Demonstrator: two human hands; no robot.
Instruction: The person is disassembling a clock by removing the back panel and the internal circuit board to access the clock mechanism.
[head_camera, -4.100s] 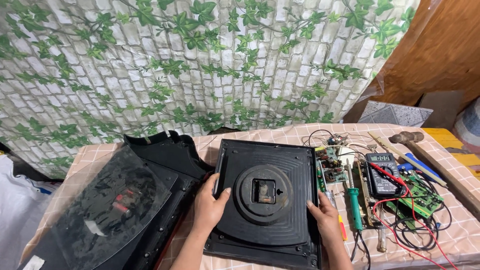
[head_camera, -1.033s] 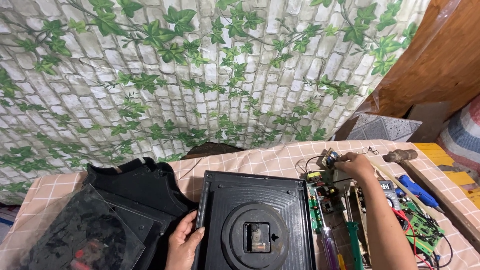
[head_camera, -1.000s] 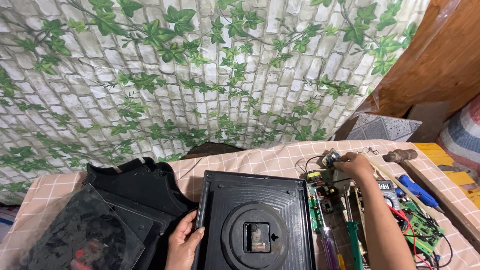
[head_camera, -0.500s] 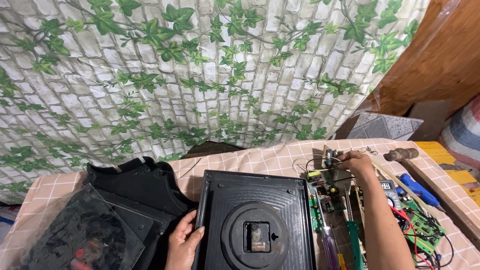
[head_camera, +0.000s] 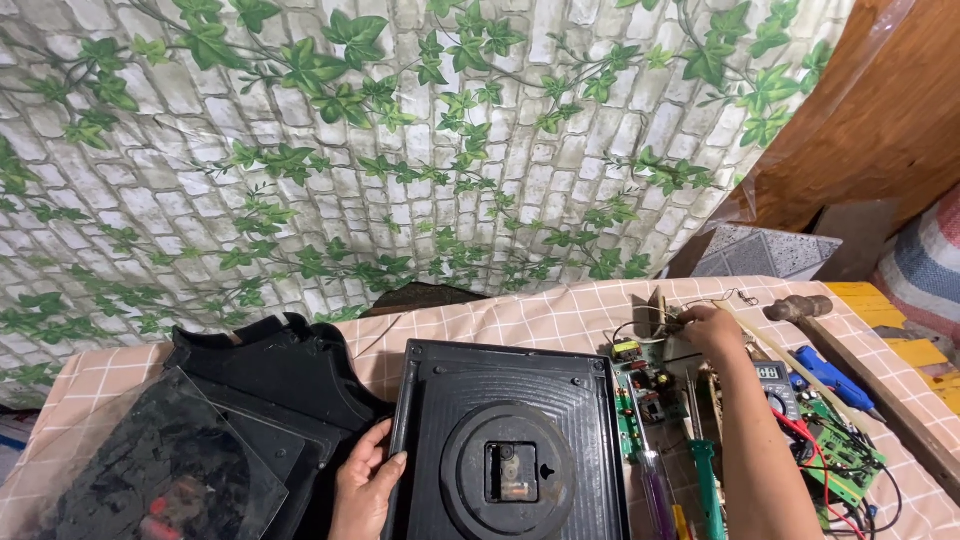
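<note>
A black square clock back (head_camera: 510, 440) lies face down on the checked tablecloth, its small movement (head_camera: 512, 472) showing in the round centre. My left hand (head_camera: 365, 490) rests against its left edge, fingers spread on the rim. My right hand (head_camera: 712, 328) reaches out over the far right of the table and pinches a small part among wires beside a green circuit board (head_camera: 650, 385). What it pinches is too small to name.
A black plastic housing (head_camera: 275, 385) and a clear pane (head_camera: 160, 470) lie at the left. At the right are screwdrivers (head_camera: 705, 470), a multimeter (head_camera: 775, 385), another green board (head_camera: 840, 455), a hammer (head_camera: 800, 308) and a blue tool (head_camera: 830, 378). An ivy-patterned wall covering hangs behind.
My right hand left the clock's right edge and reached to the parts at the far right of the table. In the last second it shifted slightly there. My left hand stays put.
</note>
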